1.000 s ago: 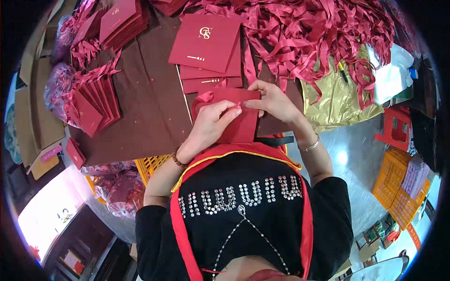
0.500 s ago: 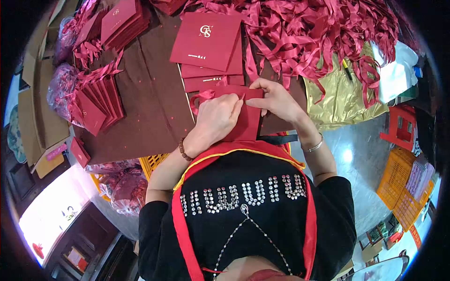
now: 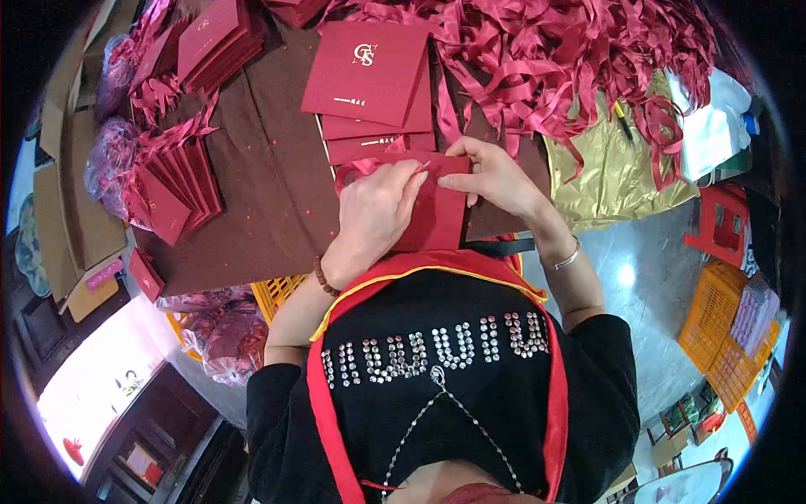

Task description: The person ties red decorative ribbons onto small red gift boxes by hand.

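Observation:
A dark red paper bag (image 3: 438,214) lies at the table's front edge, against the apron, its printed side not visible. Over its left part is my left hand (image 3: 375,202), fingers pinched on the tip of a red ribbon (image 3: 425,165) near the bag's upper middle. A loop of ribbon shows behind that hand. My right hand (image 3: 491,178) grips the bag's upper right edge, thumb on the face and index finger curled over the top. Just beyond, a stack of flat red bags (image 3: 369,71) with gold print lies on the brown cloth.
A big heap of red ribbons (image 3: 554,67) covers the back right, beside gold foil sheeting (image 3: 617,181) with a pen. Ribboned bags (image 3: 180,189) fan out at left; more bags (image 3: 220,46) are stacked behind. A red stool (image 3: 724,225) and yellow crates (image 3: 709,315) stand right.
My left hand has shifted slightly left and turned, drawing the ribbon tip away from the right thumb. My right hand keeps nearly the same place on the bag.

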The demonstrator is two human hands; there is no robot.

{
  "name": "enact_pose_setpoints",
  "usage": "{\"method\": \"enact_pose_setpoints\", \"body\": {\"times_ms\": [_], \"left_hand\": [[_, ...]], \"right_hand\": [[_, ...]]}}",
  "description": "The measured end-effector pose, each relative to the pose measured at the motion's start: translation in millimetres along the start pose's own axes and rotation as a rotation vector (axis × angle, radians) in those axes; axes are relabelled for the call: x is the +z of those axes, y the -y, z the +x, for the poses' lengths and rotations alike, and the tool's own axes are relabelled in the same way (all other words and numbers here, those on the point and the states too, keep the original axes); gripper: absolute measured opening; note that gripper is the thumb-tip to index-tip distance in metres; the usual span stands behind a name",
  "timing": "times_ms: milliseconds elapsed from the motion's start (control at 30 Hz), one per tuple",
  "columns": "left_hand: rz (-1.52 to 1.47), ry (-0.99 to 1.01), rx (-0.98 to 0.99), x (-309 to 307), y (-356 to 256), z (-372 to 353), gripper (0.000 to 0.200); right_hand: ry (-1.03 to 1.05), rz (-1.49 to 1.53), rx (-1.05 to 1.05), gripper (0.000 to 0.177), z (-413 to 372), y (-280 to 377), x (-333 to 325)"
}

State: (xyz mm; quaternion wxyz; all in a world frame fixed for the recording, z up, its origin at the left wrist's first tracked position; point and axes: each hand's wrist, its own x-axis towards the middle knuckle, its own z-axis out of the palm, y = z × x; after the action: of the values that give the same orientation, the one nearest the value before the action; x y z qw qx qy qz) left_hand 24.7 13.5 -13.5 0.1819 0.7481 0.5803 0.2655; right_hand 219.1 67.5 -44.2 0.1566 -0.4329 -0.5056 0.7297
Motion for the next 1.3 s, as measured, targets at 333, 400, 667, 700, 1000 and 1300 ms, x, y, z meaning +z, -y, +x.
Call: {"method": "enact_pose_setpoints", "body": {"times_ms": [333,400,667,700,1000,1300], "left_hand": [[0.130,0.104,0.072,-1.5,-7.8,-1.4,0.018],[0.151,0.142,0.073,-3.0,-8.9,-0.2,0.018],[0.082,0.237,-0.042,-6.4,-11.7,5.3,0.021],[0.065,0.257,-0.056,-6.2,-11.5,5.8,0.022],[0.084,0.234,-0.082,-2.4,-19.5,8.4,0.023],[0.045,0.259,-0.072,-12.8,-18.7,8.7,0.023]], "right_hand": [[-0.044,-0.083,0.018,0.029,-8.1,11.0,4.9],[-0.047,-0.100,0.011,0.030,-9.7,13.2,6.2],[-0.082,-0.166,-0.025,0.030,-12.0,14.6,7.9],[-0.087,-0.176,-0.031,0.030,-11.7,13.0,8.1],[-0.141,-0.250,-0.216,0.023,-13.0,6.7,10.5],[-0.127,-0.310,-0.209,0.019,-13.5,12.9,13.9]]}}
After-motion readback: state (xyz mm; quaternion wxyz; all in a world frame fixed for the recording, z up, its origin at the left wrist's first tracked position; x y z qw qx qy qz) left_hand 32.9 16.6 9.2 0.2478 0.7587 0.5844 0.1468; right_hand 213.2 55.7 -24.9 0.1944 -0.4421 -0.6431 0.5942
